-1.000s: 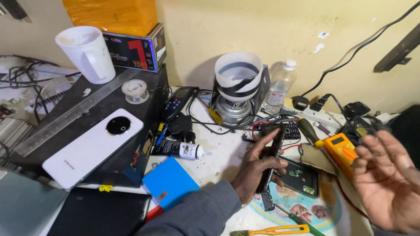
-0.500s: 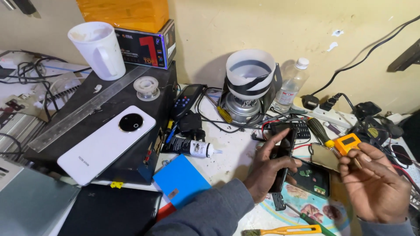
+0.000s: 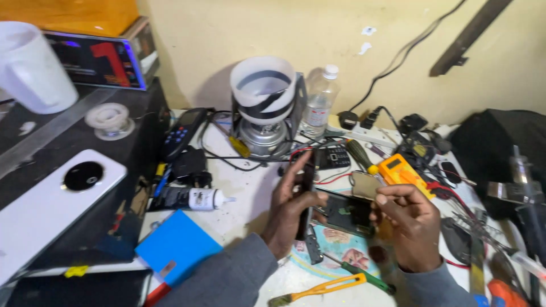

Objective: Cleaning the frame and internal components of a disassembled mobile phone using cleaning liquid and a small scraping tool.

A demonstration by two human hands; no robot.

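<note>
Mid-disassembly, it seems: the left hand is curled around a dark phone held on edge, near the middle of the desk. Just right, the right hand pinches the opened phone body; separating them looks to need a steady, gentle grip.

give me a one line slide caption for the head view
Left hand grips a dark phone on edge while the right hand touches its opened panel on a cluttered repair bench.
</note>
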